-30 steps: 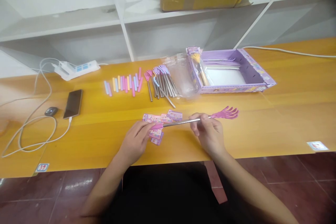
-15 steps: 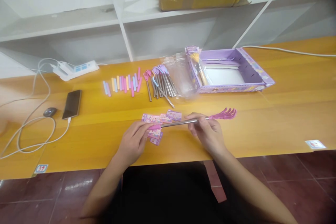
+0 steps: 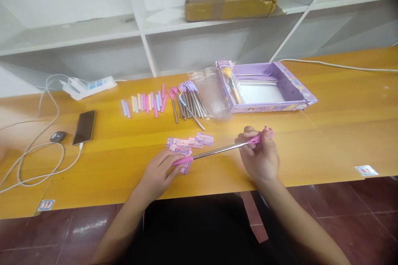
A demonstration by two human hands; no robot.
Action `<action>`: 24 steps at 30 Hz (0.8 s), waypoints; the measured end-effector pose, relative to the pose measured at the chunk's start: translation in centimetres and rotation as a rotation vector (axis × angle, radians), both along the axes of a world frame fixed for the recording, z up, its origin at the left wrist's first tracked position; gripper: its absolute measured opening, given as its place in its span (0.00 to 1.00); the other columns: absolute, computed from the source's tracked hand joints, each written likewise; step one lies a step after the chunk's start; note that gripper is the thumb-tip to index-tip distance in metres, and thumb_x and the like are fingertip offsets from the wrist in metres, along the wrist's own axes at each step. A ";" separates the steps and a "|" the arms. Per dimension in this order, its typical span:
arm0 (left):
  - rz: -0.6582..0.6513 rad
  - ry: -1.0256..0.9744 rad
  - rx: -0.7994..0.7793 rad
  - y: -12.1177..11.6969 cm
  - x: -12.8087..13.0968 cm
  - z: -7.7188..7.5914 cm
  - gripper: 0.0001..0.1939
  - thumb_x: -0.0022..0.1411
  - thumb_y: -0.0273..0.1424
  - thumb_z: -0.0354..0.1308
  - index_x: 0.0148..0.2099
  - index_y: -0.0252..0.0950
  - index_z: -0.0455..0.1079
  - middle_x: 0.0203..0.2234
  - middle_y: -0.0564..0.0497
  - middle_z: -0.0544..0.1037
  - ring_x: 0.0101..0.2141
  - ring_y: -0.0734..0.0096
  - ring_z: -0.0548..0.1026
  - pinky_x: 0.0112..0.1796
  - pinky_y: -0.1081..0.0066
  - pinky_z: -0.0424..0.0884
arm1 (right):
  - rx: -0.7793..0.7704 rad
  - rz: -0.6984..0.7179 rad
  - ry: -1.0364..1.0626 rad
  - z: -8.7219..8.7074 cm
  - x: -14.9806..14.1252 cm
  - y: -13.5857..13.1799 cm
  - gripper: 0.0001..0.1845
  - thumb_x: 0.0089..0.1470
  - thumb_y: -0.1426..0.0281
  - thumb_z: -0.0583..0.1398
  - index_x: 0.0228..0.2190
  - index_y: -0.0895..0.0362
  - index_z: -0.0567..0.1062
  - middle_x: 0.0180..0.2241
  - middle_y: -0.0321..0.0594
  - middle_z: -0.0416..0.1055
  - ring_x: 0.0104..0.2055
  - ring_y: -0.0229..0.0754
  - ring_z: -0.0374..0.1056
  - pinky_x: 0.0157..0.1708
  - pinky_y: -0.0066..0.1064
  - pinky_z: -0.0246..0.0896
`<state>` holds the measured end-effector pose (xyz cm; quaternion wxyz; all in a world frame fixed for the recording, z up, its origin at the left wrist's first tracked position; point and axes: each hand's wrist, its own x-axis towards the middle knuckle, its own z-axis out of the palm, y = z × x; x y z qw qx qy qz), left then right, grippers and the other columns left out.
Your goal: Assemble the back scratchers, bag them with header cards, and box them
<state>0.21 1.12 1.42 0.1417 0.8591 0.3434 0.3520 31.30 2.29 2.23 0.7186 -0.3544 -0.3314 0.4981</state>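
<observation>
In the head view, a pink-headed back scratcher point(image 3: 219, 150) with a slim metal rod is held slantwise between both hands over the near part of the counter point(image 3: 338, 132). The left hand's point(image 3: 158, 175) grip is closed on its pink handle, thumb below and fingers on top. The right hand's point(image 3: 263, 163) grip is narrow around the claw end, the thumb laid against the pink head and hiding part of it; the bare rod runs between the two hands. Just beyond the left hand, and partly covered by the handle, lies a loose spread of printed cards point(image 3: 204, 138). Farther back, short pastel sleeves point(image 3: 146, 102) in pink, blue, yellow and lilac lie roughly side by side, and right of them more scratchers point(image 3: 194, 101) rest in a heap, rods toward the person. Clear plastic bags point(image 3: 214, 97) lie between that heap and an open purple box point(image 3: 298, 91), where a yellow-headed scratcher point(image 3: 231, 85) in clear wrapping leans at the left end. Well to the left are a phone point(image 3: 84, 127) on a white cable, a dark mouse point(image 3: 58, 136) and a power strip point(image 3: 90, 87).
</observation>
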 end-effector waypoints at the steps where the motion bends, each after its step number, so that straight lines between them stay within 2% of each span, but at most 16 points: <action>1: -0.005 -0.009 0.024 0.0 0.0 0.0 0.13 0.78 0.29 0.60 0.61 0.39 0.75 0.45 0.47 0.84 0.44 0.66 0.81 0.46 0.66 0.79 | -0.018 -0.010 0.006 0.0 -0.2 -0.1 0.27 0.60 0.45 0.71 0.27 0.56 0.83 0.24 0.29 0.50 0.20 0.27 0.46 0.19 0.27 0.40; 10: -0.018 -0.055 0.125 0.1 0.3 0.4 0.12 0.79 0.28 0.58 0.60 0.37 0.76 0.43 0.44 0.84 0.40 0.65 0.80 0.40 0.65 0.79 | -0.069 -0.123 -0.013 0.3 -1.9 -1.3 0.25 0.63 0.47 0.69 0.29 0.56 0.84 0.20 0.25 0.39 0.20 0.31 0.37 0.20 0.29 0.35; 16: -0.039 -0.082 0.141 0.0 0.5 0.6 0.13 0.80 0.29 0.56 0.61 0.37 0.76 0.42 0.44 0.84 0.39 0.66 0.80 0.40 0.66 0.79 | -0.068 -0.097 -0.052 0.3 -2.9 -2.0 0.26 0.64 0.45 0.68 0.30 0.55 0.85 0.19 0.25 0.38 0.20 0.32 0.37 0.21 0.31 0.34; 24: -0.062 -0.106 0.121 -0.1 0.4 0.5 0.14 0.80 0.28 0.57 0.62 0.37 0.76 0.44 0.45 0.85 0.42 0.66 0.81 0.43 0.67 0.80 | -0.039 0.021 -0.032 -0.6 -4.9 -2.8 0.25 0.65 0.46 0.67 0.31 0.55 0.85 0.19 0.25 0.41 0.19 0.31 0.37 0.21 0.30 0.33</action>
